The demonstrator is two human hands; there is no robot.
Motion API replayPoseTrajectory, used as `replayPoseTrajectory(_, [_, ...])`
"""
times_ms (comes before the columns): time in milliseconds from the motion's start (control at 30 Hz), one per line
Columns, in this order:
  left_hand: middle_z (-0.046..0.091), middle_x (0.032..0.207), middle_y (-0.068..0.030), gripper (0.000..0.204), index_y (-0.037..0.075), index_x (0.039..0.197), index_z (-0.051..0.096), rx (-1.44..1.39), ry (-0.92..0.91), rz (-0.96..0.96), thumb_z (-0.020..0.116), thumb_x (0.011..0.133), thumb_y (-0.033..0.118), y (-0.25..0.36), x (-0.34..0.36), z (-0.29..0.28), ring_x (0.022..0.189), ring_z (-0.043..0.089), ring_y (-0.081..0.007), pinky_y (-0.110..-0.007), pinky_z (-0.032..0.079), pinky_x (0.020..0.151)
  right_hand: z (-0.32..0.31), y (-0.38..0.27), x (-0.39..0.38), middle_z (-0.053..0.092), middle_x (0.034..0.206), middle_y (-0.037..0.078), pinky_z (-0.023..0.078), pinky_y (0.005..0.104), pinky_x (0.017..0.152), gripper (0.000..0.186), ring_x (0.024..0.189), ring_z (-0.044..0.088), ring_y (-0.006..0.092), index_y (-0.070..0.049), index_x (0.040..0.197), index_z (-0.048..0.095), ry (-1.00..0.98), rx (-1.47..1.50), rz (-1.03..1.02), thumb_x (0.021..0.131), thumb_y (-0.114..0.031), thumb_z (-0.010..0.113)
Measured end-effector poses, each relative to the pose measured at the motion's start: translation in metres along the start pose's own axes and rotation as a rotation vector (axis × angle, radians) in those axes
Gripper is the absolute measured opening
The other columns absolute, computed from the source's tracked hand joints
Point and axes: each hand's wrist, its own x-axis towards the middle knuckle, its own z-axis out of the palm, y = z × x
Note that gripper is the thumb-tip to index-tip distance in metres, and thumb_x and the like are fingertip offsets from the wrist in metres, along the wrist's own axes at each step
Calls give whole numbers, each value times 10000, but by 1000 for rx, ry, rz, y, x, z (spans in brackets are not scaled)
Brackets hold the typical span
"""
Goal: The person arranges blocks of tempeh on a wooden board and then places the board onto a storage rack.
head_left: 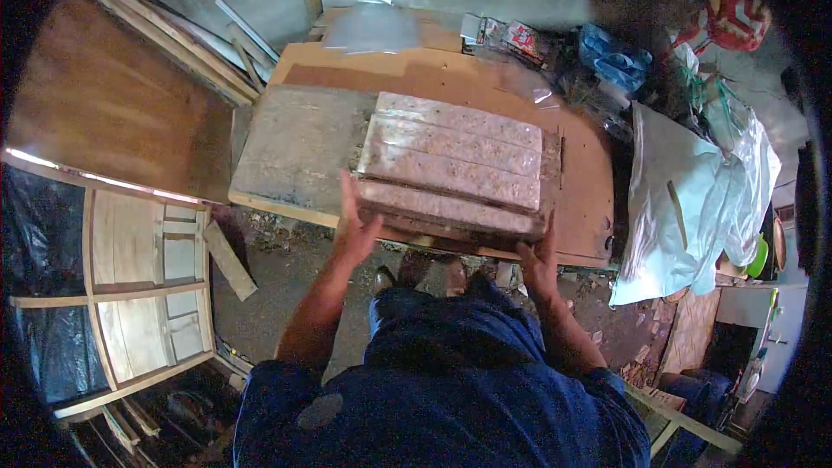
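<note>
A thick, speckled pinkish-grey slab (455, 152) with lengthwise grooves lies on the worktable (585, 199). A narrower strip (451, 206) runs along its near edge, set off by a dark gap. What the slab is made of I cannot tell. My left hand (354, 230) holds its near left corner, index finger stretched up the side and thumb toward the front. At the near right corner, my right hand (539, 264) grips the end, its fingers partly hidden by the edge. A worn grey board (299, 139) lies under and left of the slab.
Clear plastic sheeting (373, 28), packets (520, 39) and a blue plastic bag (614, 56) sit along the table's back. White sacking (680, 199) hangs at the right. Planks (165, 30) lean at the left, above a wooden panelled frame (143, 286). Rubble covers the floor.
</note>
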Motion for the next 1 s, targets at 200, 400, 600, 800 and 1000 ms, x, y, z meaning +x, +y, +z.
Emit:
replayPoseTrajectory(200, [373,1476,-215,944,109,1551,16,1,-97,-238,642,855,-8,24,16,-12,1339,413,-293,-376,345,1093,-14,10,7,392,1446,192,404,398,1032,846,1263,452,279,-114,1516,187,-38,-51,70,817,147,588])
replayPoseTrajectory(400, [483,1388,-209,818,129,1529,189,-137,-74,-248,669,869,70,-13,24,-29,1252,512,-294,-372,424,1023,-21,-4,27,528,1280,148,479,367,908,581,1070,562,238,-75,1408,339,-44,-34,196,896,6,600])
replayPoseTrajectory(600, [414,1428,-161,846,111,1466,361,663,-108,-175,781,773,354,31,17,-25,1317,405,-344,-548,273,1093,-41,11,31,530,1266,200,443,452,950,575,1116,534,354,-75,1357,433,-25,-766,53,860,-221,683])
replayPoseTrajectory(800, [470,1339,-114,848,156,1350,515,612,-299,201,852,622,429,43,24,-3,1291,398,-330,-546,235,1092,-2,-32,31,520,1260,183,376,512,999,721,1189,464,384,-69,1319,488,-227,-1073,-234,717,-338,780])
replayPoseTrajectory(1000, [491,1311,-101,840,138,1328,523,713,-370,171,873,597,359,35,32,-3,1257,443,-316,-533,274,1072,8,-30,32,534,1184,143,389,505,956,756,1149,481,368,-89,1283,516,-248,-1156,-326,637,-334,822])
